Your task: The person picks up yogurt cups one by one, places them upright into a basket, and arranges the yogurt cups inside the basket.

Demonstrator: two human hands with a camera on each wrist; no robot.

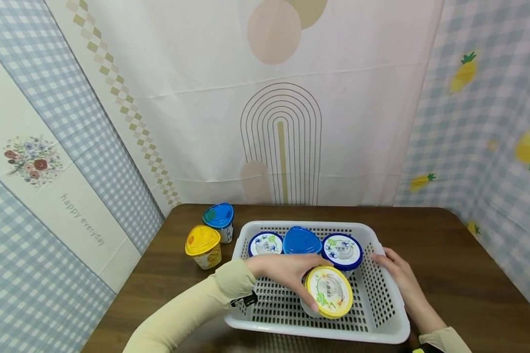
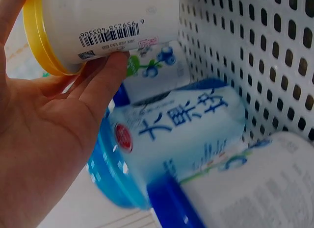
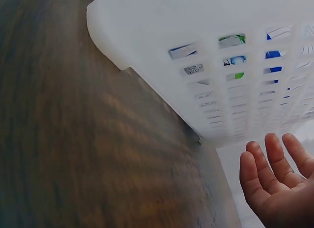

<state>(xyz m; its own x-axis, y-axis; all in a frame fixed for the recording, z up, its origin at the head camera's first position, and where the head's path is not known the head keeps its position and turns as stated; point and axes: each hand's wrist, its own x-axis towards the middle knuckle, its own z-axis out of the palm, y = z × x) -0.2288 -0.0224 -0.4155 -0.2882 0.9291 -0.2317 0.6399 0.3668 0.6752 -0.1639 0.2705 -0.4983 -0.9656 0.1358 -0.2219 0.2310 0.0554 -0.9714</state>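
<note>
My left hand reaches over the white perforated basket and grips a yellow-lidded yogurt cup, its lid tilted up toward the head camera. In the left wrist view the fingers wrap the white side of this cup, below its barcode. Behind it in the basket stand two cups with dark blue rims, one left and one right, and a blue-lidded cup between them. My right hand is at the basket's right side, thumb at the rim; the other fingers extend loosely outside the wall.
Left of the basket, a yellow-lidded cup and a blue-lidded cup stand on the dark wooden table. Patterned cloths hang behind the table and at both sides.
</note>
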